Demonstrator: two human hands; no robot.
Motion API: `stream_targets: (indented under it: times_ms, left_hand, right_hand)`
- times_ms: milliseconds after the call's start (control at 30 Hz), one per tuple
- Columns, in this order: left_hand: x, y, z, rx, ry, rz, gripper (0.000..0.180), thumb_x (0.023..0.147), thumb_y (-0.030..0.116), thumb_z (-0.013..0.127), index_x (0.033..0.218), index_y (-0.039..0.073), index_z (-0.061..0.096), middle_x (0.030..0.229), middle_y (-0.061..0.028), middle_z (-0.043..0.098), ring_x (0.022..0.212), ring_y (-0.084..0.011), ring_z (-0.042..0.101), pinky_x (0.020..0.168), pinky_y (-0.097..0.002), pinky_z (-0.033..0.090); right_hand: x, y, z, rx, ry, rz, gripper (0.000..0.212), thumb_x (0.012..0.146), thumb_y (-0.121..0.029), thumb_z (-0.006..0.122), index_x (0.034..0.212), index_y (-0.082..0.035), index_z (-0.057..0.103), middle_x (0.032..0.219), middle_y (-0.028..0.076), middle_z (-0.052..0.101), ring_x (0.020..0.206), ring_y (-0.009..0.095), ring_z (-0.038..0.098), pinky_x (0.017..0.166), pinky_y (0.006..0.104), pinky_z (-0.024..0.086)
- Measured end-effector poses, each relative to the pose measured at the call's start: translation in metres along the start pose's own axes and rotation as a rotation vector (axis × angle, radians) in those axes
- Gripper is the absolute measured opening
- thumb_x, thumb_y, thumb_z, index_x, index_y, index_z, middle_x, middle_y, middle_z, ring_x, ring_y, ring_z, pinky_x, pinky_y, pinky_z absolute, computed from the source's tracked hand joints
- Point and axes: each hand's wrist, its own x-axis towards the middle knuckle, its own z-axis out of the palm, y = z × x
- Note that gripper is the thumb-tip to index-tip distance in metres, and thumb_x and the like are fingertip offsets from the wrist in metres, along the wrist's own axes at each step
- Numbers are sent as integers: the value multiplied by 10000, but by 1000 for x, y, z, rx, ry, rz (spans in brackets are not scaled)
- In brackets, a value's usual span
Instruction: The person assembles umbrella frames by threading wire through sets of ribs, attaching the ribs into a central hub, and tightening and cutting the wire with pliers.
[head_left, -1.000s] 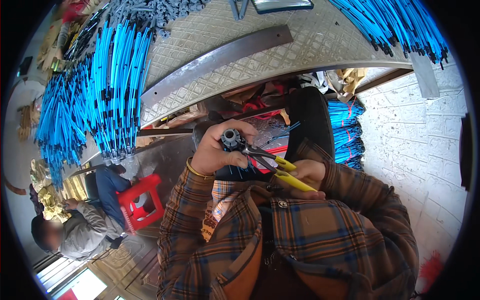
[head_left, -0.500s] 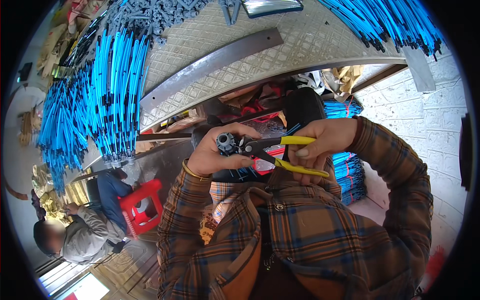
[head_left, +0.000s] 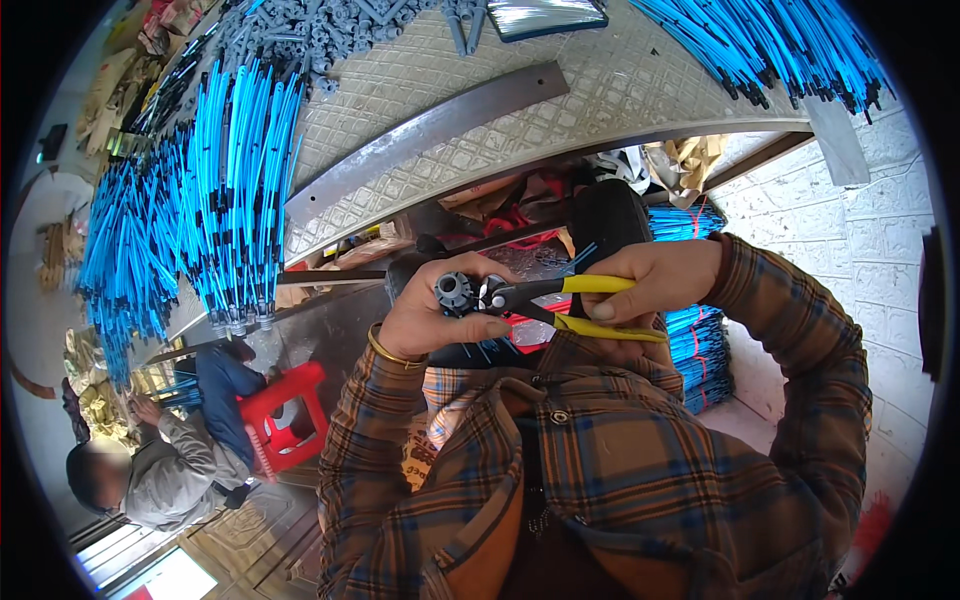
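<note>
My left hand (head_left: 418, 312) is closed round a grey ribbed plastic fitting (head_left: 454, 292), whose round open end faces up between thumb and fingers. In my right hand (head_left: 668, 278) is a pair of pliers (head_left: 590, 284) with yellow grips and dark metal jaws. Its jaws reach the far side of the fitting, beside my left thumb; what exactly they bite on is too small to tell. The grips stand apart, with my right thumb along them and the other fingers partly hidden behind. Both hands are over my lap, below the table edge.
Ahead is a textured table (head_left: 610, 85) with a curved metal strip (head_left: 430, 130), a heap of grey fittings (head_left: 300, 35) and bundles of blue rods (head_left: 235, 150). More blue bundles (head_left: 700, 345) stand at my right by a white wall. A co-worker (head_left: 185, 465) sits left near a red stool (head_left: 285, 420).
The pliers' grips have come slightly closer together and shifted a little right. My left hand keeps the fitting almost in place. Blue rods now show by the co-worker's hand.
</note>
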Motion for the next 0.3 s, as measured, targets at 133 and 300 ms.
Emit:
stream_targets:
  times_ms: [133,300]
  left_hand:
    - [-1,-4,-1,51,-10,37,438,598,175,788,942,-7,588,835,-56,579,744,-114,530,662,-238,409]
    - [-1,-2,-7,-3,-67,59,377,664,86,772,998,29,607,881,-18,586,805,-86,541,730,-235,420]
  right_hand:
    - [-5,-5,2,-15,-23,-12,360,931,-291,469,1183,-33,474,854,86,606,725,155,637,634,264,540]
    - [-10,-12,6,-73,10,-21,372,927,-312,472,1201,-60,476,855,90,607,732,167,639,635,260,541]
